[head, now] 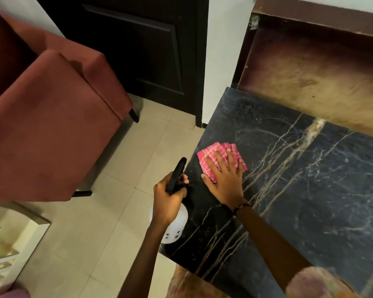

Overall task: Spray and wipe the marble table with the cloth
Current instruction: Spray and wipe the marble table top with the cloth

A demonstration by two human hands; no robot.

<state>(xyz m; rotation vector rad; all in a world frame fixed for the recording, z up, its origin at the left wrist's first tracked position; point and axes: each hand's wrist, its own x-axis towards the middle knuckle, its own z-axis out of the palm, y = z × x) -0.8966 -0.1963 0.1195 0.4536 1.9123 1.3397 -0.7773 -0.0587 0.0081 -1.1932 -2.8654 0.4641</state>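
Our left hand (167,198) grips the black-topped white spray bottle (174,224) at the marble table's (310,190) left edge; our right hand (224,179) presses flat, fingers spread, on the folded pink checked cloth (213,154) beside that edge.

Tabletop (310,179) lies bare right of the cloth (221,160); wooden panel (310,72) bounds its far edge, an upholstered chair (52,125) flanks the left floor gap.

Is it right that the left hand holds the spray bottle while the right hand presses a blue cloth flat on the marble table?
Not quite: the cloth is pink, not blue, as the head view shows. The left hand does hold the spray bottle, and the right hand presses the cloth flat on the marble table.
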